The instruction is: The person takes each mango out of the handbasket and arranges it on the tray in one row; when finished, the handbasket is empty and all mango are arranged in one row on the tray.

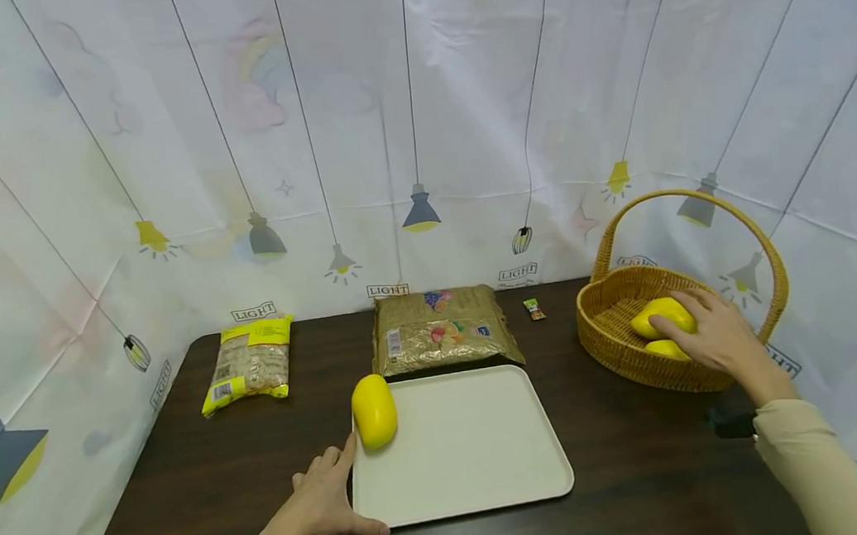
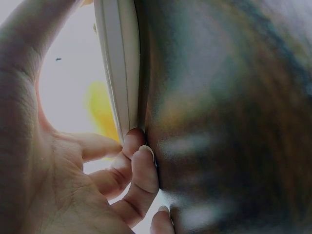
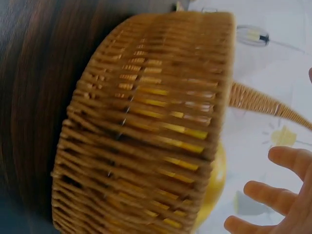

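Observation:
At the left end of a cream tray [image 1: 463,447], my left hand [image 1: 314,499] holds the edge, thumb at the near corner and index finger up the left side. Its bent fingers [image 2: 144,170] meet the rim in the left wrist view. One yellow mango [image 1: 375,412] lies on the tray's left edge, just beyond the index fingertip. Over the wicker basket [image 1: 605,338], my right hand [image 1: 717,334] reaches to an upper mango [image 1: 659,313]; a second mango [image 1: 665,349] lies below it. In the right wrist view the fingers [image 3: 270,197] are spread, apart from the mango [image 3: 217,180] showing above the rim.
A gold foil package [image 1: 444,333] lies behind the tray, and a yellow-ended clear packet [image 1: 252,358] at the back left. A small green and red sachet [image 1: 533,309] sits left of the basket, whose tall handle [image 1: 692,195] arches over it. A printed curtain [image 1: 464,132] hangs behind the dark table.

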`<state>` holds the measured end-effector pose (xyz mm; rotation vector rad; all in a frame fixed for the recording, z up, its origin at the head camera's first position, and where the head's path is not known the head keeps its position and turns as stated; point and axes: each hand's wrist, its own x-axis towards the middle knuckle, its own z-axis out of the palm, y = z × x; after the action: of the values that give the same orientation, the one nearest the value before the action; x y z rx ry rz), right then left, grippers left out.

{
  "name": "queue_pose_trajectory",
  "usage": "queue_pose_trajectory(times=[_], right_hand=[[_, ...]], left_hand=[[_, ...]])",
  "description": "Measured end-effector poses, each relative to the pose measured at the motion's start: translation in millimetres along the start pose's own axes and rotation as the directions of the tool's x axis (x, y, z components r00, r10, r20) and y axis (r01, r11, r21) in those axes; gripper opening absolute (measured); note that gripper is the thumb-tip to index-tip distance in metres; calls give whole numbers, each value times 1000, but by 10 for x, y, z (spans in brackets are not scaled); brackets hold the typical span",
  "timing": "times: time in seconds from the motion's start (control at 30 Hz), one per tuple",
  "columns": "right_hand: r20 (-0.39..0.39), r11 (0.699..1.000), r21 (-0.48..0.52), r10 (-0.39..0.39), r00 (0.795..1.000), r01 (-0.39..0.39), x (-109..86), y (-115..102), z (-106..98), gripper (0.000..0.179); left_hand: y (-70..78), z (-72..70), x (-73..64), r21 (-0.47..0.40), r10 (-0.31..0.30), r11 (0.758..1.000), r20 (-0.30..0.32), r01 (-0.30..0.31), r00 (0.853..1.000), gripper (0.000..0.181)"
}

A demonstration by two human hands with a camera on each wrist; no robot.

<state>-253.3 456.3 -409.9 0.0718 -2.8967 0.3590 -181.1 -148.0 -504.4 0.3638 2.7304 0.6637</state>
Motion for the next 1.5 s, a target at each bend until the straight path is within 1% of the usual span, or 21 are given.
queue_pose_trajectory(times=[0.1, 0.23, 0.43, 0.63, 0.77, 0.93, 1.17, 1.33, 1.5], right_hand=[[35, 999, 10, 33, 999, -33, 16, 79, 16, 81], [72, 997, 20, 77, 994, -78, 62, 107, 3, 84], [82, 994, 47, 93, 992, -97, 112, 132, 34, 84], [89, 993, 28, 109, 990, -112, 142, 180, 123, 87], [94, 993, 14, 112, 989, -114, 174, 193, 152, 87], [112, 994, 16, 107, 988, -109, 194, 226, 190, 89], [134, 992, 2, 123, 983, -124, 222, 292, 266, 92], [147, 995, -19, 97, 984, -96, 239, 316, 291, 91], [160, 996, -62, 79, 984, -70, 242, 322, 309, 83]], left_hand=[[1, -8, 2, 7, -2, 1000, 3, 2, 1000, 145], [6, -24, 2, 4, -8, 1000, 4, 8, 1000, 144], [15, -35, 2, 1, -5, 1000, -1, 5, 1000, 144], [5, -33, -5, 5, 3, 1000, 0, -3, 1000, 144], [8, -38, -11, 7, 3, 1000, -2, -3, 1000, 143], [37, -46, -30, -11, -6, 1000, 7, 6, 1000, 142], [51, -40, -35, -23, -13, 1000, 16, 13, 1000, 142], [39, -34, -31, -22, -15, 1000, 14, 16, 1000, 143], [21, -26, -29, -17, -18, 1000, 12, 18, 1000, 143]])
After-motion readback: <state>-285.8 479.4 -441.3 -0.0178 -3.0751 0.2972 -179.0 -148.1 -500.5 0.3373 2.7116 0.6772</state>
